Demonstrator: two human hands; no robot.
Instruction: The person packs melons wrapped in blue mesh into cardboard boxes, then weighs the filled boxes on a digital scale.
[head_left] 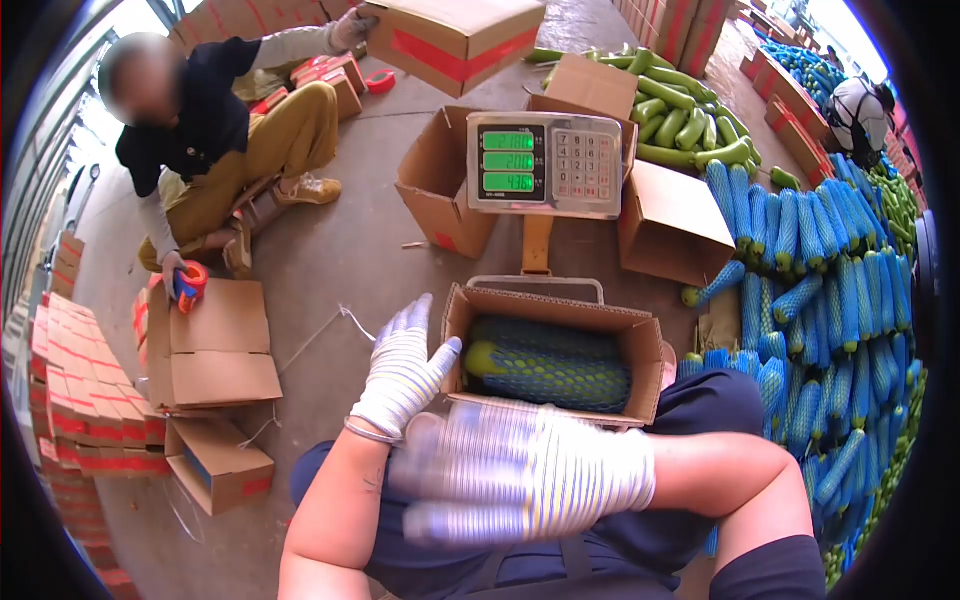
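Observation:
An open cardboard box [655,335] sits in front of me by the scale, whose display [545,165] is lit green. Inside it lie long green gourds [550,370], at least one in a net sleeve. My left hand [405,365], in a striped white glove, has its fingers stretched out at the box's left edge; the thumb is by the cardboard. Nearer my body, my right hand [530,475], gloved the same way, reaches leftward across my lap. Motion blurs it, but its fingers look extended and nothing shows in them.
At left a seated co-worker [215,130] holds a carton [455,45] and a tape dispenser [190,285] above an open box [220,345]. Blue-sleeved gourds [810,300] are piled at right, bare green ones [690,120] behind the scale. Flattened cartons [95,385] are stacked left.

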